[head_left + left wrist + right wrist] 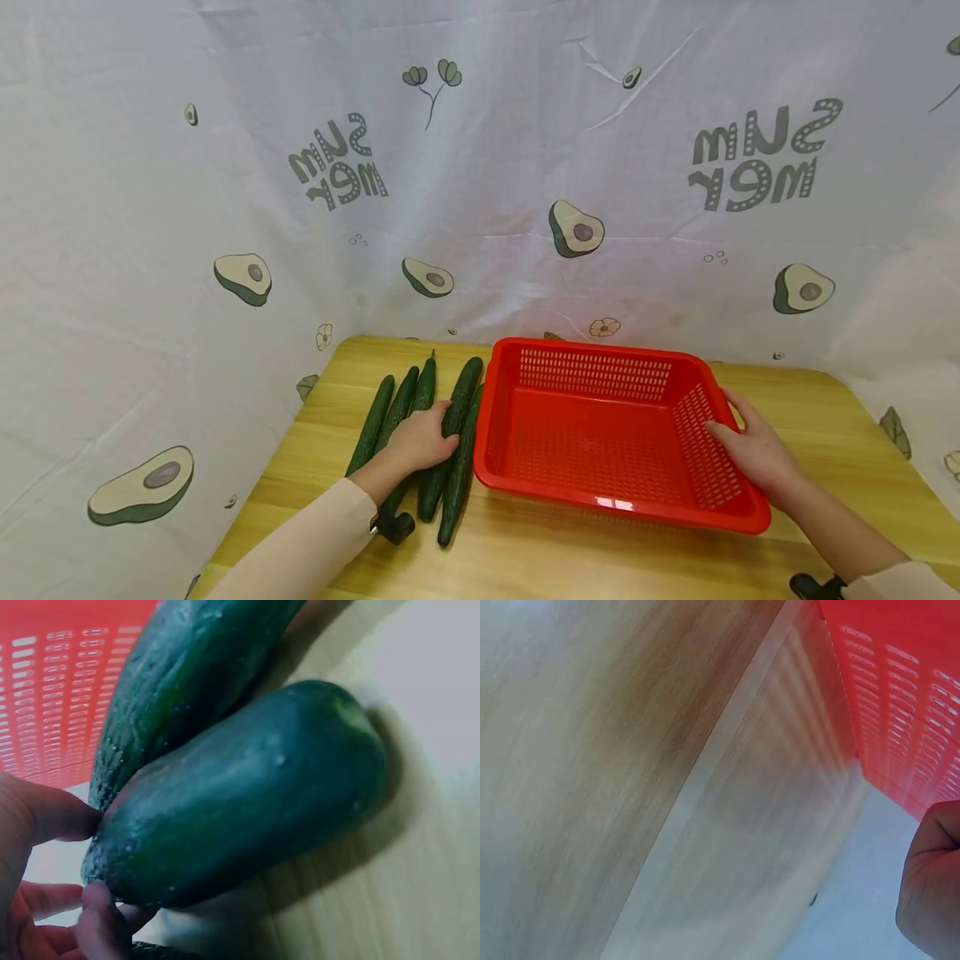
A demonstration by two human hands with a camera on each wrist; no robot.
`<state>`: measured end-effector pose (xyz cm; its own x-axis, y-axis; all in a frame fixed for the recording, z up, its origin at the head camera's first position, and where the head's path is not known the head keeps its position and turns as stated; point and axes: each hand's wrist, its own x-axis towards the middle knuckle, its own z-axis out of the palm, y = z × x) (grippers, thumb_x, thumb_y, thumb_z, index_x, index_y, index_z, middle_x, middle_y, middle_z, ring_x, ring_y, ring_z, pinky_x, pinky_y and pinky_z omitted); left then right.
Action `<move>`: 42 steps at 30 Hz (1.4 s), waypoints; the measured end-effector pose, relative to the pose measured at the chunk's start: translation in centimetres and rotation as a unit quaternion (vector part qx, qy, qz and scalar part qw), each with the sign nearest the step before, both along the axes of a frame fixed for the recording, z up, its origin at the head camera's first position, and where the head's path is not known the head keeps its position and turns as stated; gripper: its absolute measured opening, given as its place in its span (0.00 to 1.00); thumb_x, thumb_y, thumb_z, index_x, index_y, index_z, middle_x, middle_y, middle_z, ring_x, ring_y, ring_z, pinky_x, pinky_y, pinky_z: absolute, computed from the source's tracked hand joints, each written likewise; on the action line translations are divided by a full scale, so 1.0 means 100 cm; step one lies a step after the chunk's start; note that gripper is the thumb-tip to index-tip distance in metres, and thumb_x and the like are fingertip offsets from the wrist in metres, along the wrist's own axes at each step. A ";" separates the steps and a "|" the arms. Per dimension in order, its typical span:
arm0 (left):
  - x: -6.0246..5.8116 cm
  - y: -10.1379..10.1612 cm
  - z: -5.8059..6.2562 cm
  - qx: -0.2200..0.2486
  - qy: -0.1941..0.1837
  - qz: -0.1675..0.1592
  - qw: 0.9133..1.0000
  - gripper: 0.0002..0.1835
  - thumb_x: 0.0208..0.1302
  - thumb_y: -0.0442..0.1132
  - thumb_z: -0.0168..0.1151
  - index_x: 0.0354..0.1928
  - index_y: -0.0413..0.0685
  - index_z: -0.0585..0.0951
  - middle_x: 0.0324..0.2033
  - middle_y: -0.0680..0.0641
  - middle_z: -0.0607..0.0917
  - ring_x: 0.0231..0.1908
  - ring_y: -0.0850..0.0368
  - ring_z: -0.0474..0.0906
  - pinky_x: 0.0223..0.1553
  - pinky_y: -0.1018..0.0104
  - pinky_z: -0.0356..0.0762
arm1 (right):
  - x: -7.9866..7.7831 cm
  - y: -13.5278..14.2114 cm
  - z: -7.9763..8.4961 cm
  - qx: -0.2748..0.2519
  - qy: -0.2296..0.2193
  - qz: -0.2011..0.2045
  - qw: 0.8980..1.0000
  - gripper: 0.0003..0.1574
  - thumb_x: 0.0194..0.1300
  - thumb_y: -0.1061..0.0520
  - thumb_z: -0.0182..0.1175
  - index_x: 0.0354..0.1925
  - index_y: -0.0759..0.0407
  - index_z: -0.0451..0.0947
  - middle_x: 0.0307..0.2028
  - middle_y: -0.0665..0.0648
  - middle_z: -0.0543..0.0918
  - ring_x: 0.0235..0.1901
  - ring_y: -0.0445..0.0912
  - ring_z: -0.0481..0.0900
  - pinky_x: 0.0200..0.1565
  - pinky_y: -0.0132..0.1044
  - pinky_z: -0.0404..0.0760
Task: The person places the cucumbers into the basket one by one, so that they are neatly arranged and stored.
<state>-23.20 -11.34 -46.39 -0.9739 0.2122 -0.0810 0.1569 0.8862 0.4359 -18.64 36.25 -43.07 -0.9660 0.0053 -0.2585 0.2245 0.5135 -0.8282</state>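
Observation:
My left hand (423, 437) is over a dark green cucumber (462, 385), thumb on one side and fingers on the other. The left wrist view shows the thumb (64, 814) and fingertips pinching this cucumber (255, 795) towards its far part, with the blunt near end showing. Right beside it, along the basket, lies another cucumber (459, 492). At the other side, my right hand (757, 450) grips the right rim of a red plastic basket (622, 502). Only part of the right hand (934, 881) shows in the right wrist view, against the perforated basket wall (900, 690).
Several more cucumbers (372, 425) lie side by side to the left of the left hand. All rest on a wood-grain table (525, 558). A white curtain (487, 167) with avocado prints hangs behind and at the left, close to the table's edges.

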 end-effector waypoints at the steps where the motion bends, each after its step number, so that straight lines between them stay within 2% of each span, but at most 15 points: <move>1: 0.000 0.000 0.000 0.000 0.004 0.004 1.000 0.36 0.64 0.46 0.65 0.72 0.44 0.70 0.48 0.37 0.88 0.40 0.41 0.87 0.38 0.46 0.84 | 0.000 0.000 0.000 -0.001 -0.001 0.001 1.000 0.48 0.83 0.46 0.41 0.81 0.56 0.22 0.60 0.84 0.68 0.36 0.46 0.88 0.37 0.48 0.89; 4: 0.000 0.000 0.000 0.010 0.007 0.019 1.000 0.37 0.62 0.46 0.66 0.72 0.44 0.70 0.53 0.36 0.87 0.43 0.40 0.87 0.41 0.45 0.84 | 0.001 0.001 0.001 -0.003 -0.003 0.004 1.000 0.48 0.83 0.45 0.41 0.81 0.55 0.21 0.61 0.84 0.67 0.36 0.47 0.88 0.37 0.48 0.89; 6: 0.000 0.000 -0.001 0.021 0.006 0.031 0.999 0.38 0.62 0.45 0.67 0.73 0.43 0.69 0.52 0.37 0.87 0.39 0.43 0.87 0.38 0.47 0.84 | 0.001 0.001 0.001 -0.001 -0.003 0.005 1.000 0.49 0.83 0.45 0.41 0.81 0.54 0.21 0.62 0.84 0.67 0.36 0.46 0.88 0.37 0.48 0.89; 8: 0.000 0.000 -0.002 0.033 0.001 0.042 0.999 0.39 0.61 0.45 0.67 0.73 0.42 0.68 0.45 0.39 0.89 0.32 0.48 0.84 0.32 0.53 0.81 | 0.001 0.001 0.001 0.000 -0.002 0.005 1.000 0.48 0.83 0.45 0.41 0.81 0.54 0.21 0.61 0.83 0.67 0.36 0.46 0.88 0.37 0.48 0.89; 10: 0.000 0.000 -0.002 0.052 -0.007 0.052 0.997 0.39 0.61 0.45 0.65 0.74 0.41 0.67 0.33 0.44 0.87 0.23 0.54 0.77 0.25 0.58 0.74 | 0.002 0.001 0.000 -0.001 -0.003 0.004 1.000 0.48 0.83 0.45 0.41 0.81 0.54 0.22 0.61 0.83 0.67 0.36 0.46 0.87 0.37 0.48 0.89; 13: 0.001 -0.001 -0.003 0.092 -0.015 0.062 0.994 0.39 0.62 0.44 0.62 0.74 0.37 0.67 0.18 0.52 0.75 0.17 0.59 0.64 0.22 0.63 0.63 | 0.004 0.001 -0.001 -0.009 -0.005 0.005 1.000 0.48 0.84 0.46 0.40 0.81 0.54 0.22 0.59 0.82 0.68 0.35 0.47 0.87 0.36 0.48 0.89; 15: 0.001 -0.001 -0.003 0.120 -0.023 0.068 0.990 0.38 0.63 0.44 0.60 0.74 0.36 0.67 0.17 0.52 0.71 0.17 0.59 0.60 0.23 0.63 0.61 | 0.005 0.000 -0.002 -0.012 -0.006 0.004 1.000 0.48 0.83 0.46 0.41 0.81 0.55 0.22 0.59 0.81 0.69 0.35 0.47 0.87 0.36 0.49 0.89; 18: 0.002 -0.004 -0.001 0.148 -0.021 0.073 0.986 0.36 0.64 0.43 0.60 0.72 0.34 0.68 0.27 0.47 0.81 0.24 0.56 0.72 0.29 0.60 0.72 | 0.008 0.000 -0.004 -0.010 -0.006 0.003 1.000 0.47 0.84 0.46 0.40 0.81 0.54 0.23 0.58 0.81 0.70 0.35 0.48 0.87 0.36 0.49 0.89; 20: 0.003 -0.006 0.001 0.173 -0.029 0.080 0.981 0.36 0.65 0.43 0.59 0.72 0.34 0.68 0.41 0.39 0.86 0.36 0.50 0.82 0.40 0.53 0.80 | 0.009 -0.001 -0.004 -0.003 -0.006 0.001 1.000 0.47 0.83 0.45 0.40 0.81 0.54 0.23 0.57 0.81 0.71 0.34 0.48 0.87 0.35 0.48 0.89; 22: 0.004 -0.009 0.003 0.199 -0.032 0.085 0.976 0.35 0.67 0.43 0.60 0.72 0.33 0.68 0.54 0.32 0.84 0.49 0.42 0.84 0.49 0.47 0.82 | 0.010 -0.001 -0.004 0.002 -0.007 -0.001 1.000 0.48 0.83 0.45 0.40 0.81 0.54 0.23 0.57 0.81 0.71 0.34 0.48 0.87 0.35 0.48 0.89; 25: 0.004 -0.013 0.006 0.237 -0.040 0.094 0.966 0.34 0.69 0.43 0.60 0.73 0.33 0.67 0.60 0.30 0.80 0.58 0.36 0.80 0.55 0.42 0.81 | 0.011 0.000 -0.004 0.001 -0.007 -0.002 1.000 0.48 0.83 0.44 0.40 0.81 0.54 0.22 0.57 0.81 0.71 0.34 0.48 0.87 0.35 0.49 0.89; 29: 0.005 -0.019 0.014 0.281 -0.054 0.097 0.953 0.32 0.73 0.42 0.58 0.73 0.34 0.67 0.63 0.30 0.77 0.60 0.34 0.78 0.56 0.42 0.79 | 0.012 0.000 -0.005 0.003 -0.002 -0.002 1.000 0.48 0.83 0.45 0.40 0.81 0.55 0.22 0.58 0.82 0.70 0.34 0.48 0.88 0.35 0.49 0.89; 35: 0.008 -0.028 0.027 0.337 -0.087 0.095 0.933 0.29 0.79 0.43 0.51 0.76 0.39 0.64 0.70 0.31 0.70 0.67 0.32 0.70 0.65 0.37 0.71 | 0.013 0.000 -0.005 0.002 -0.001 -0.002 1.000 0.48 0.83 0.45 0.40 0.81 0.54 0.22 0.59 0.83 0.68 0.34 0.48 0.88 0.35 0.48 0.89; 38: 0.007 -0.030 0.035 0.387 -0.115 0.083 0.911 0.29 0.81 0.42 0.47 0.79 0.45 0.60 0.69 0.30 0.69 0.62 0.33 0.77 0.59 0.38 0.77 | 0.013 0.000 -0.005 0.000 -0.005 -0.004 1.000 0.48 0.83 0.44 0.40 0.81 0.54 0.22 0.59 0.83 0.69 0.34 0.48 0.88 0.35 0.49 0.89; 42: 0.003 -0.030 0.046 0.447 -0.148 0.052 0.881 0.29 0.83 0.41 0.42 0.81 0.54 0.53 0.66 0.30 0.67 0.40 0.44 0.88 0.40 0.51 0.87 | 0.012 0.000 -0.004 0.001 -0.005 -0.005 1.000 0.48 0.83 0.43 0.41 0.81 0.54 0.22 0.57 0.82 0.71 0.33 0.48 0.88 0.35 0.49 0.89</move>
